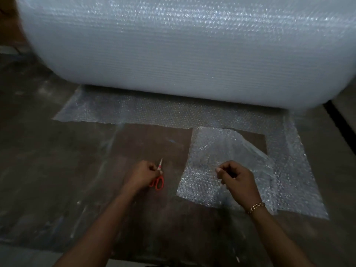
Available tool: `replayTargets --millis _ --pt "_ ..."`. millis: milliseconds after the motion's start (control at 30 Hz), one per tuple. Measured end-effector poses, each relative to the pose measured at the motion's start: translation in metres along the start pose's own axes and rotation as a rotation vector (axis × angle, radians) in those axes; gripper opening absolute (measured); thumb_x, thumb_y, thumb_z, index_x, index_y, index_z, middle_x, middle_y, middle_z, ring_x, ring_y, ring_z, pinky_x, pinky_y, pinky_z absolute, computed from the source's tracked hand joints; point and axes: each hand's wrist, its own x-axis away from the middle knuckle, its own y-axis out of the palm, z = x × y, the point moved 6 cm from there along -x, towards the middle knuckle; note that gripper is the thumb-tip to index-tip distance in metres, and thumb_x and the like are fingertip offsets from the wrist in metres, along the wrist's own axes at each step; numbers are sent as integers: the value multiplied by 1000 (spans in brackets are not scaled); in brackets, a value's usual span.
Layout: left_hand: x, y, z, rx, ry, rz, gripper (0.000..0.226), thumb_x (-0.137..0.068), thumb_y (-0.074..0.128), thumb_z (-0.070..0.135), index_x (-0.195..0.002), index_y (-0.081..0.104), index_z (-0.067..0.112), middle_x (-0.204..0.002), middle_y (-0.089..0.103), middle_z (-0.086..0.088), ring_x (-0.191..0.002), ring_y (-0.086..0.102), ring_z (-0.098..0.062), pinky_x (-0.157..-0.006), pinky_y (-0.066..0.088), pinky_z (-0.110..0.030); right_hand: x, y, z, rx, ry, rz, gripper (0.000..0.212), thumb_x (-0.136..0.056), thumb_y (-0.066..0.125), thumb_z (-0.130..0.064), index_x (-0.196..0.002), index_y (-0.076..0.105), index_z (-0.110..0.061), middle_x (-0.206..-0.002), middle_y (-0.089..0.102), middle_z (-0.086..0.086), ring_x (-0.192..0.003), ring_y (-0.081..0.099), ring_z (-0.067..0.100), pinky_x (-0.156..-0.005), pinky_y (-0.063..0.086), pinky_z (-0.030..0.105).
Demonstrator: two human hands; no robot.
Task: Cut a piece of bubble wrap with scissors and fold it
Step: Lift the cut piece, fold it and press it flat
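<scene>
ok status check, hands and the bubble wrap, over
left hand grip on red scissors, clear of the wrap. right hand grip pinching the cut piece, one side lifted. big roll behind, nothing in the way.

A dim grey floor point(28, 151), scuffed and streaked with pale marks, fills the view. A large flat brown board point(146, 143) lies on it, worn and smeared, its near edge close to the bottom of the view. Along the floor's right edge a black strip point(339, 120) runs diagonally. In the far-left corner stands something brown point(9, 26) — too blurred to identify — with a pale band point(7, 50) on the floor just below it. A gold chain bracelet point(255, 207) circles a wrist at lower right. A small white scrap point(238, 258) lies by the board's near edge.
</scene>
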Motion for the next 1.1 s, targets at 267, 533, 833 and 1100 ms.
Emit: replayTargets --millis 267,533,833,1100 --pt "10 -16 21 -253 52 198 25 -81 79 46 -76 63 26 -90 66 -2 -91 67 -28 -72 45 -33 -18 -80 28 417 -29 378 15 -83 74 -17 -89 65 -28 -94 60 -3 -85 58 17 -73 51 35" --pt "6 27 99 -228 336 149 27 -92 64 50 -110 67 30 -114 58 3 -115 55 -24 -95 45 -42 -66 -104 54 621 2 185 31 -82 72 -22 -112 68 -25 -122 60 2 -115 54 28 -93 50 42" --pt "-21 66 140 -290 245 56 43 -83 72 41 -121 63 26 -133 52 -8 -122 53 -34 -99 47 -41 -115 -117 76 722 241 -58 55 -78 63 -39 -132 60 -27 -139 57 7 -125 52 34 -103 45 43" --pt "-42 61 163 -192 258 145 45 -89 67 38 -130 58 20 -137 51 -8 -121 56 -34 -95 47 -41 -133 -130 73 813 221 59 55 -85 64 -38 -137 51 -26 -141 52 6 -129 43 35 -102 38 45"
